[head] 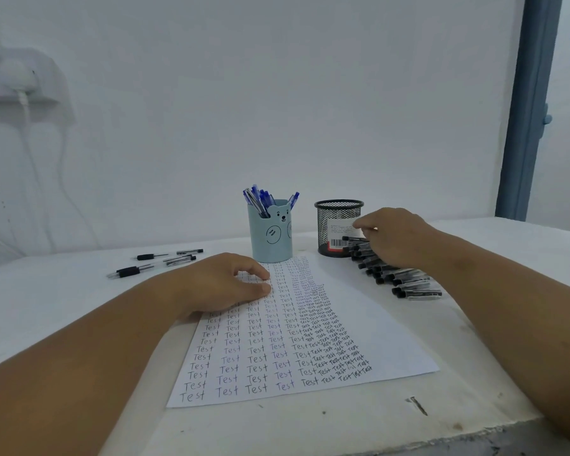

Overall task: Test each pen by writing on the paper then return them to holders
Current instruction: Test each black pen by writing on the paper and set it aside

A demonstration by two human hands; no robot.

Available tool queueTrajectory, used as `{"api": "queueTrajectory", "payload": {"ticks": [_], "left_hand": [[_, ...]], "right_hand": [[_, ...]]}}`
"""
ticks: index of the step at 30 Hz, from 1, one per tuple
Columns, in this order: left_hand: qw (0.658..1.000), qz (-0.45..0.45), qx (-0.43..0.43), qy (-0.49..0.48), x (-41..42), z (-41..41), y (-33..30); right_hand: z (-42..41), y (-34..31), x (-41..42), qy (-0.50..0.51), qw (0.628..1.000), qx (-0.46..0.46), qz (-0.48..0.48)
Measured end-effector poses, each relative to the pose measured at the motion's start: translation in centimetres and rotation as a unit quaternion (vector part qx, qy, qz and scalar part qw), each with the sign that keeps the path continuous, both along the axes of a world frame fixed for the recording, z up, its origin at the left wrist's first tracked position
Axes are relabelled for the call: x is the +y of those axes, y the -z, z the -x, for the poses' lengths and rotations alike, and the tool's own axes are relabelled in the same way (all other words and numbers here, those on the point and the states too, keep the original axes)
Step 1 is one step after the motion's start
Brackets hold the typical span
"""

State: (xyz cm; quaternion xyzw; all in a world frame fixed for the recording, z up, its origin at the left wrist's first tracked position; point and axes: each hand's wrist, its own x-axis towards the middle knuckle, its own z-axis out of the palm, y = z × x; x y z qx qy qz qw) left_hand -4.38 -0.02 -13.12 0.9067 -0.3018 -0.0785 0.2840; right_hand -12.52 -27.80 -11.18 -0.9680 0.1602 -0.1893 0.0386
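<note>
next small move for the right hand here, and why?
Probably close the right hand on one black pen from the row and lift it toward the paper. The hand rests on the row's far end by the mesh holder, which shows no pens, and the left hand already steadies the sheet.

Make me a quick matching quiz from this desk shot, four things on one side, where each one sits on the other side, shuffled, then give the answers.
Things:
1. blue pens
2. black mesh holder
3. row of black pens
4. left hand

Places:
A. lying on the table under the right hand
B. resting on the written paper
C. standing in the bear holder
D. right of the bear holder, no pens showing above its rim

Pairs: 1-C, 2-D, 3-A, 4-B
</note>
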Motion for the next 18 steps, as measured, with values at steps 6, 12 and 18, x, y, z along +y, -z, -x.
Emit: {"api": "queueTrajectory", "payload": {"ticks": [6, 12, 18], "left_hand": [[1.000, 0.002, -0.002, -0.001, 0.1, -0.2, 0.0], [0.995, 0.085, -0.044, -0.011, 0.2, -1.2, 0.4], [0.986, 0.098, -0.121, -0.058, 1.8, -3.5, 0.3]], "right_hand": [[0.1, 0.4, 3.4, -0.132, 0.986, -0.093, -0.037], [-0.3, 2.2, 8.7, -0.256, 0.961, -0.095, -0.036], [-1.0, 3.0, 10.0, -0.258, 0.964, -0.044, -0.051]]}}
